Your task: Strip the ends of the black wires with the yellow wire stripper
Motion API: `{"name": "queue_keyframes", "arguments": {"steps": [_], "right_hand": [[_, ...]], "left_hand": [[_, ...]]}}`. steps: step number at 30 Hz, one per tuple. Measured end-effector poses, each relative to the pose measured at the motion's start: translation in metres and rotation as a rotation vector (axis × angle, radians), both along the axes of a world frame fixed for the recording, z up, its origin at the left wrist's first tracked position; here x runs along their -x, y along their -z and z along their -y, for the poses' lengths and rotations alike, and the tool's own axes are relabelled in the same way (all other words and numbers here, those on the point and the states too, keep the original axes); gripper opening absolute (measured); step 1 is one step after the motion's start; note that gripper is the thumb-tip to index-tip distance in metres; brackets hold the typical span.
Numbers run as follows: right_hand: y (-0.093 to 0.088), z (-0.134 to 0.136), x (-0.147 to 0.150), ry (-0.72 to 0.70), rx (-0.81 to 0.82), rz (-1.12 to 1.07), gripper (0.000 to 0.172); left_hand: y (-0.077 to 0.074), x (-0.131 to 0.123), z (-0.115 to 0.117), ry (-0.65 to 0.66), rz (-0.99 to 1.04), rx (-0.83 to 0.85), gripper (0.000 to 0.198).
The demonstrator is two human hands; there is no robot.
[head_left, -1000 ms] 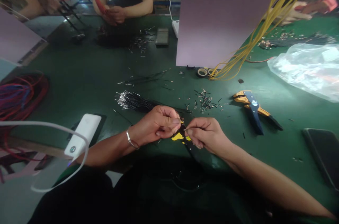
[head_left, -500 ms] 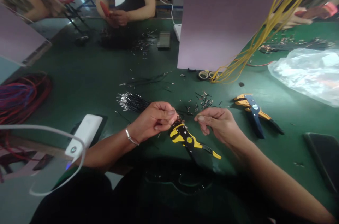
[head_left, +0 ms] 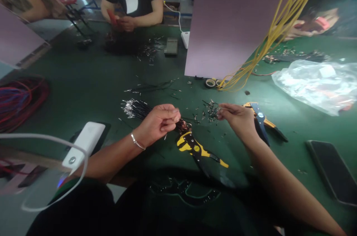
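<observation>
Head view: left hand shut tight on a bunch of thin black wires, right hand pinched above tiny black wire bits, yellow-and-black wire stripper just below on the green tabletop.

A bunch of black wires is pinched in the left hand, copper ends poking out right above a yellow-and-black wire stripper lying on the green table. The right hand is held pinched over loose cut wire bits, just beside a second stripper.
</observation>
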State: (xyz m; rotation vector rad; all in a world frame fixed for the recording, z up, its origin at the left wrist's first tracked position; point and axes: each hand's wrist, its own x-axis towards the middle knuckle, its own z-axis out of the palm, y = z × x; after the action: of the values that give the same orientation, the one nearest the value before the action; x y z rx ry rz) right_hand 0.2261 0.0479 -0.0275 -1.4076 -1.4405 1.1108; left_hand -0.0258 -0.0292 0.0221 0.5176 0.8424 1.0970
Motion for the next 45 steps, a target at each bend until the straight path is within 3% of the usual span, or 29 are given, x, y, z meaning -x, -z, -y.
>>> {"name": "queue_keyframes", "arguments": {"steps": [6,11,14,16,19,24,28,33,40,45], "right_hand": [[-0.004,-0.011,-0.023,-0.005,-0.110,0.346,0.034],[-0.016,0.012,-0.027,-0.056,-0.197,0.413,0.029],[-0.019,0.044,-0.016,-0.302,-0.176,0.467,0.028],[-0.019,0.067,-0.007,-0.493,-0.230,0.566,0.034],[-0.019,0.095,0.003,-0.669,-0.365,0.794,0.041],[-0.014,0.117,0.010,-0.710,-0.426,0.949,0.051],[-0.009,0.118,0.011,-0.656,-0.365,0.923,0.035],[-0.013,0.107,0.003,-0.522,-0.124,0.646,0.042],[-0.021,0.096,-0.007,-0.547,0.579,-0.202,0.032],[-0.023,0.098,-0.003,-0.568,0.717,-0.742,0.040]], "left_hand": [[0.003,0.002,-0.001,0.004,0.001,-0.010,0.035],[0.002,0.002,-0.003,-0.004,0.009,-0.033,0.032],[0.002,0.001,-0.003,-0.014,0.000,-0.035,0.033],[0.003,0.001,-0.004,-0.018,-0.005,-0.040,0.033],[0.004,0.001,-0.004,-0.020,-0.003,-0.049,0.033],[0.004,0.000,-0.004,-0.033,-0.028,-0.044,0.031],[0.003,0.000,-0.005,-0.040,-0.042,-0.045,0.029],[0.002,0.001,-0.006,-0.054,-0.053,-0.080,0.025],[0.003,0.004,-0.008,-0.054,-0.038,-0.081,0.023],[0.002,0.004,-0.008,-0.047,-0.064,-0.101,0.022]]}}
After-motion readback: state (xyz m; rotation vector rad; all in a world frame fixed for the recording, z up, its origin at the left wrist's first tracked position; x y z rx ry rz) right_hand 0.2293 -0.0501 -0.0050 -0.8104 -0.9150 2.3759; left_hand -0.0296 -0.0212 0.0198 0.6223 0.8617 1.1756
